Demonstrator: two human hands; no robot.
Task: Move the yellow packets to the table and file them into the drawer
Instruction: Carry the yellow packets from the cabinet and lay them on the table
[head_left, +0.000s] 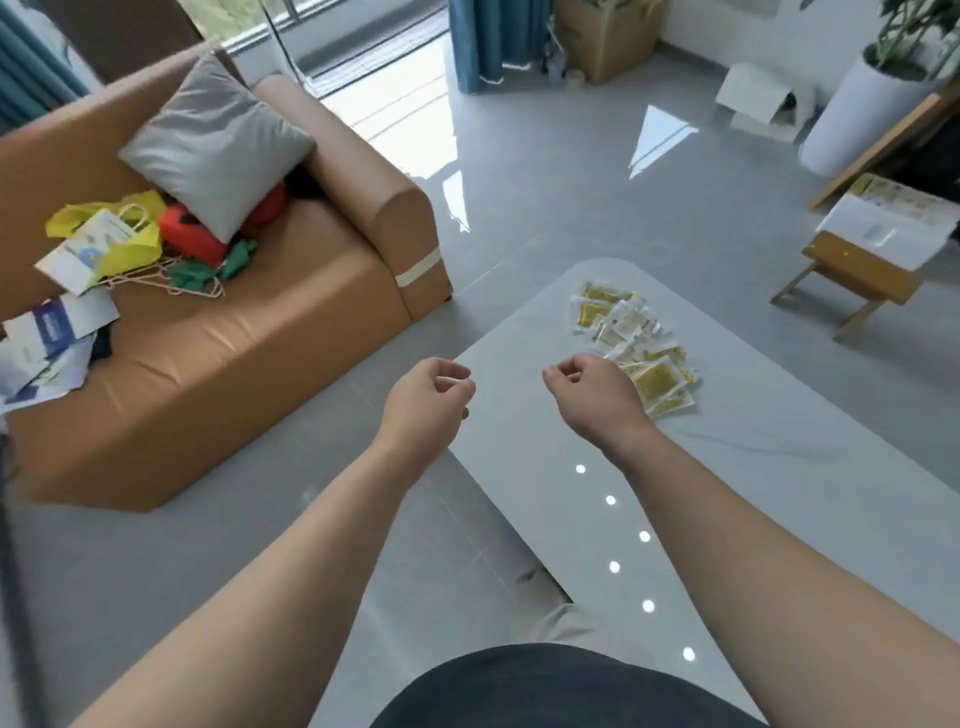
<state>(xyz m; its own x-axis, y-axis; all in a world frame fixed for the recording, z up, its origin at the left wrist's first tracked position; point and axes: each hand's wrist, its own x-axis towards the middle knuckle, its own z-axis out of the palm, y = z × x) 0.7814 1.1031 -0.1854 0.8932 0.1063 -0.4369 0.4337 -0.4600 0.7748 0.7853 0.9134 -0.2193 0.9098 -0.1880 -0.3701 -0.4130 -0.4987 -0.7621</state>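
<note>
Neither grip holds anything: our left grip (428, 400) hovers loosely curled at the left edge of the table (727, 493), and our right grip (592, 400) hovers the same way above the table, just beside the yellow packets (631, 332). These lie scattered in a loose heap toward the table's far end, so we judge the move done and the filing ahead. No drawer shows; next we must gather the packets and find it.

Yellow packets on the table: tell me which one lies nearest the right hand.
The clear-edged yellow packet at the near end of the pile, beside the right hand on the glossy grey table; the other packets trail away toward its far end.
</note>
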